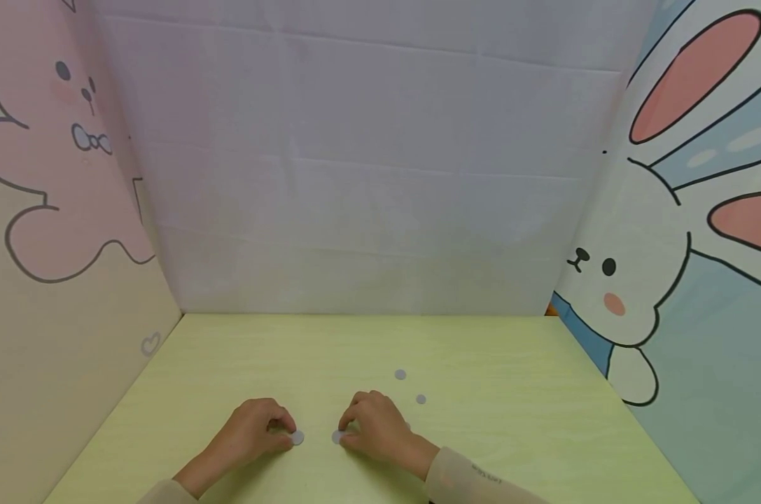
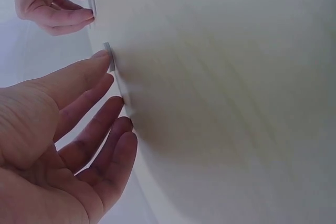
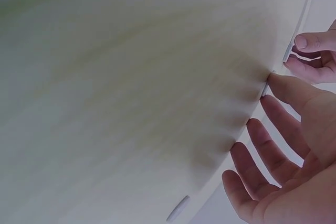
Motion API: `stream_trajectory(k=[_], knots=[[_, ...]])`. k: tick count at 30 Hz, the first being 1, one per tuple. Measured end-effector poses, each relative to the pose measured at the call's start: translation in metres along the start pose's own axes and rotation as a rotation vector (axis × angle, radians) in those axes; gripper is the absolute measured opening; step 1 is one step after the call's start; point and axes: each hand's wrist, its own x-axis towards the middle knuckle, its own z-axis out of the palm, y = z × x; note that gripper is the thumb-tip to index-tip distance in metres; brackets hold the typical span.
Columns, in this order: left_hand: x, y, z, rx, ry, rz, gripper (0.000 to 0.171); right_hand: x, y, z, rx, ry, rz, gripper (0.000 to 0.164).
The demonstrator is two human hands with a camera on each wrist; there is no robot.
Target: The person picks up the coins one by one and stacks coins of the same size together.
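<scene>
Near the front middle of the table, my left hand (image 1: 254, 430) pinches a small round grey disc (image 1: 298, 437) between thumb and index finger. In the left wrist view this disc (image 2: 110, 59) shows edge-on by the thumb tip, low at the tabletop. A short gap to the right, my right hand (image 1: 380, 430) holds a second grey disc (image 1: 337, 437) with thumb and index finger, its right part covered by the fingertips. The other fingers of the right hand (image 3: 294, 150) are spread, their tips close to the table surface.
Two more grey discs, a far one (image 1: 400, 374) and a nearer one (image 1: 421, 399), lie flat beyond my right hand. Another disc (image 1: 408, 425) is mostly hidden behind that hand. Printed cloth walls with a rabbit (image 1: 638, 294) and a pink bear (image 1: 59, 140) flank the yellow-green table (image 1: 260, 357).
</scene>
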Motion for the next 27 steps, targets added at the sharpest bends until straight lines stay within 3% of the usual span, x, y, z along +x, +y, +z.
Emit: stream_trajectory(k=[10, 19, 27], knots=[[0.009, 0.011, 0.005, 0.032, 0.015, 0.032, 0.019, -0.001, 0.0, 0.0, 0.004, 0.001, 0.007, 0.007], [0.017, 0.025, 0.018, 0.046, 0.043, 0.14, 0.023, -0.001, 0.0, -0.001, 0.004, -0.001, 0.011, 0.009], [0.023, 0.036, 0.029, 0.097, 0.064, 0.154, 0.024, -0.001, 0.001, 0.0, 0.005, -0.002, 0.011, 0.008]])
